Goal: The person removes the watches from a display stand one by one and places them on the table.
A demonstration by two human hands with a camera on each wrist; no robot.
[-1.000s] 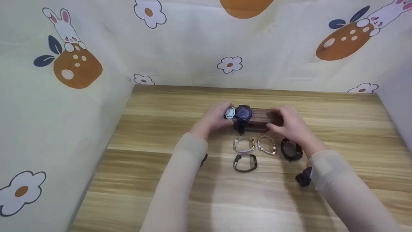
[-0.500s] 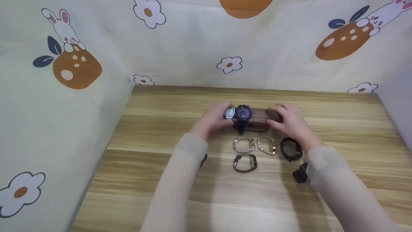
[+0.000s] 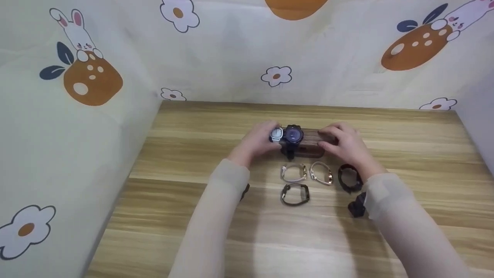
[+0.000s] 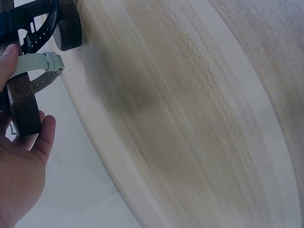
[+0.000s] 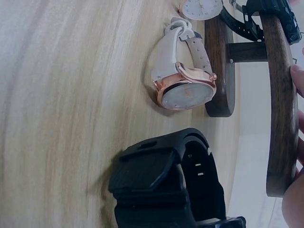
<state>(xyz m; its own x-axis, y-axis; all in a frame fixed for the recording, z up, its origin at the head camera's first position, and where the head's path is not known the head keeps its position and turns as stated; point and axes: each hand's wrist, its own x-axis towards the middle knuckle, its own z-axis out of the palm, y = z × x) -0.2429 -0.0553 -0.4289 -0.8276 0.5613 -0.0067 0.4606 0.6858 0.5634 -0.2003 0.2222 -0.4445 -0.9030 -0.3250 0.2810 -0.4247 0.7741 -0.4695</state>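
Stand (image 3: 311, 136) stays put: left hand (image 3: 257, 139) grips the end beside the pale watch (image 3: 276, 134); right hand (image 3: 345, 143), edged inward, grips the other, seemingly steadying it.

No text or number can be read. Markings on the round black watch (image 3: 294, 134) and rose-gold watch (image 5: 187, 95) are too indistinct.

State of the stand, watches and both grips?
Wooden stand: upright
Pale square watch: looped around bar
Black round watch: looped around bar
Left white watch: on table, strap looped
Right white watch: on table, strap looped
Slim black watch: on table, strap looped
Chunky black watch: on table, strap looped
Left grip: holding bar's left end
Right grip: holding bar's right end
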